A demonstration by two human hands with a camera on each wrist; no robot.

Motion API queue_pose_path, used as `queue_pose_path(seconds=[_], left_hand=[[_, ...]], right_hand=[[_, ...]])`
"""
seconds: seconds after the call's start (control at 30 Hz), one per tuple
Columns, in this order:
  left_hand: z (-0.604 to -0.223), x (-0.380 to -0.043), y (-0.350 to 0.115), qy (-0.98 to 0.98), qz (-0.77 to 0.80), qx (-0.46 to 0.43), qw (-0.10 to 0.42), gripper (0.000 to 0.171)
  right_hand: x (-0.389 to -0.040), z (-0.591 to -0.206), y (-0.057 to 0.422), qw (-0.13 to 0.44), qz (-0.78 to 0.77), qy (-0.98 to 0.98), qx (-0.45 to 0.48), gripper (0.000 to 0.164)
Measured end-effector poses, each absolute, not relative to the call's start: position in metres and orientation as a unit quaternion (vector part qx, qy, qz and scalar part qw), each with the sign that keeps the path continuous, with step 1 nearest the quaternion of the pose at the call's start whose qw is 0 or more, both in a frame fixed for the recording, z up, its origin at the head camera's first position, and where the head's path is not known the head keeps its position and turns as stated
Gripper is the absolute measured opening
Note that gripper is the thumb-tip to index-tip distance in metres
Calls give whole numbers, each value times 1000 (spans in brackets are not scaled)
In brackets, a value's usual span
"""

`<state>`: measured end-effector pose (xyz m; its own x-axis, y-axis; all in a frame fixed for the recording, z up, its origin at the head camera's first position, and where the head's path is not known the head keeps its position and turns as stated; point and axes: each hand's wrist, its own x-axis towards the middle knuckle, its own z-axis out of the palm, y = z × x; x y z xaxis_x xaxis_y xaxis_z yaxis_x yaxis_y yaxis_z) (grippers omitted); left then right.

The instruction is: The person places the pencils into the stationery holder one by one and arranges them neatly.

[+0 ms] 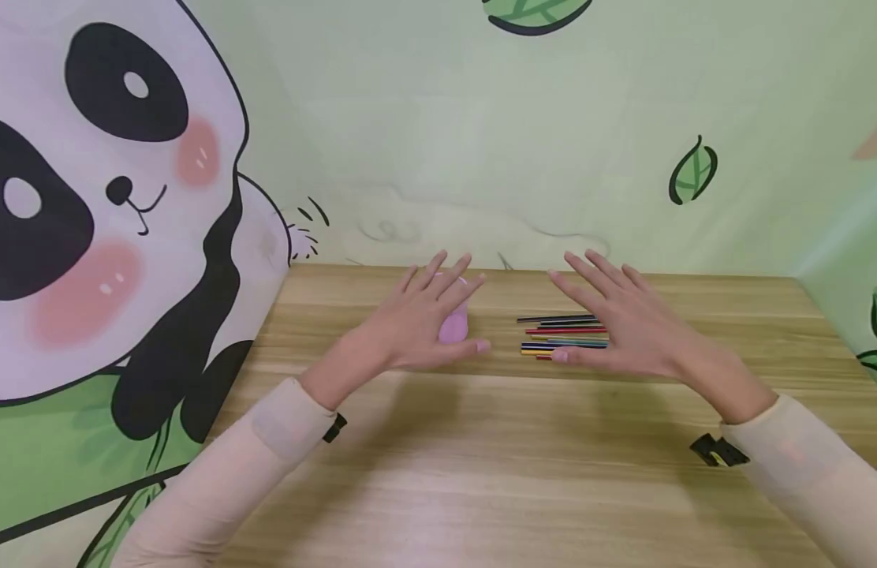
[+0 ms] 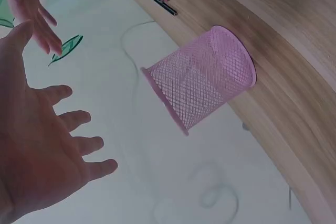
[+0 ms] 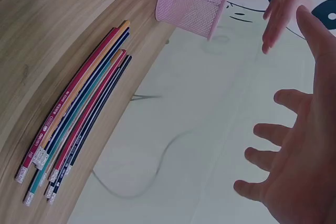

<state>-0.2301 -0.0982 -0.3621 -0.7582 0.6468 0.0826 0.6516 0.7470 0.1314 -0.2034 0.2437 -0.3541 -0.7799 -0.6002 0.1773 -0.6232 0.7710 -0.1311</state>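
Note:
Both hands hover over the wooden table with fingers spread, holding nothing. My left hand (image 1: 424,319) is in front of a pink mesh pen holder (image 2: 202,80) and covers much of it in the head view. In the left wrist view the holder stands upright on the table, its mesh wall plain to see. Over on the right, my right hand (image 1: 623,323) hangs above several pencils (image 3: 79,108) and hides part of them in the head view. The pencils lie side by side in a loose bundle, red, yellow, dark blue and teal, with metal ferrules at one end.
The wooden table (image 1: 438,489) runs up to a pale green backdrop (image 1: 438,142) at its far edge. A large panda (image 1: 126,189) is printed on the left side, and leaves (image 1: 692,172) are printed on the right.

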Motion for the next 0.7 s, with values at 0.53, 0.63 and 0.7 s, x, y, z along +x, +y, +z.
queue_pose_path(seconds=[0.53, 0.63, 0.7], left_hand=[[-424, -290, -151, -900, -385, -201, -14, 101], [-441, -292, -143, -869, -454, -196, -22, 101], [-449, -293, -136, -847, -494, -194, -27, 100]], right_hand=[[-251, -362, 237, -7, 207, -928, 311, 82], [-270, -378, 231, -10, 237, -925, 298, 73], [-282, -391, 227, -12, 259, -921, 292, 65]])
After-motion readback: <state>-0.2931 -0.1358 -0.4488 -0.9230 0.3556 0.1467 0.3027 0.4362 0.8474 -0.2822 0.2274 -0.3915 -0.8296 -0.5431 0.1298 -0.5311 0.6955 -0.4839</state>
